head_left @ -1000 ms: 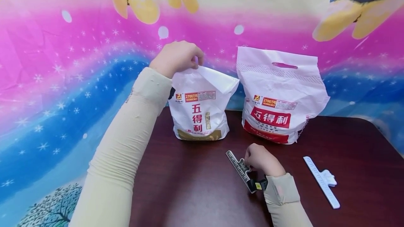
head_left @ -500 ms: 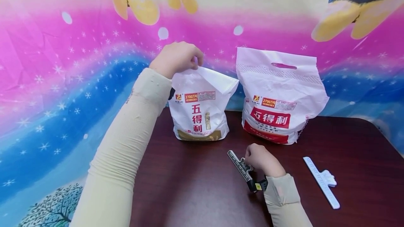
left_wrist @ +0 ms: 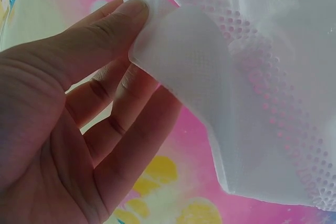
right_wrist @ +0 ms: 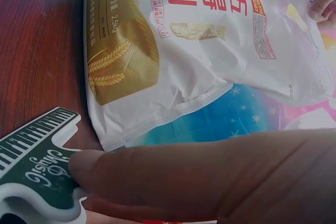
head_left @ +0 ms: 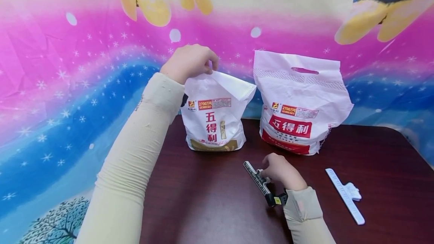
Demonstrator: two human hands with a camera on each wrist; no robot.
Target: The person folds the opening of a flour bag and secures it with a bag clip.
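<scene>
My left hand [head_left: 190,61] pinches the top edge of a white flour bag [head_left: 198,125] between thumb and fingers. In the left wrist view, the bag's thin top flap [left_wrist: 184,56] is folded over near the thumb [left_wrist: 100,40]. The bag stands upright on the table, with red characters and a gold wheat panel [right_wrist: 126,51] at its base. In front of it, my right hand [head_left: 283,172] pinches the handle of a dark clip [head_left: 254,176] with a piano-key pattern and "Music" lettering. The right thumb [right_wrist: 157,177] lies on the clip's handle; the other right fingers are mostly hidden.
A second, larger flour bag [head_left: 301,93] with a red label and a handle slot stands just right of the first. Off to the right lies a white long clip [head_left: 344,195] on the dark wooden table [head_left: 203,206]. A colourful printed cloth [head_left: 101,48] hangs behind.
The dark clip's handle has tilted slightly under my right fingers. My left hand and the flour bag stay where they were.
</scene>
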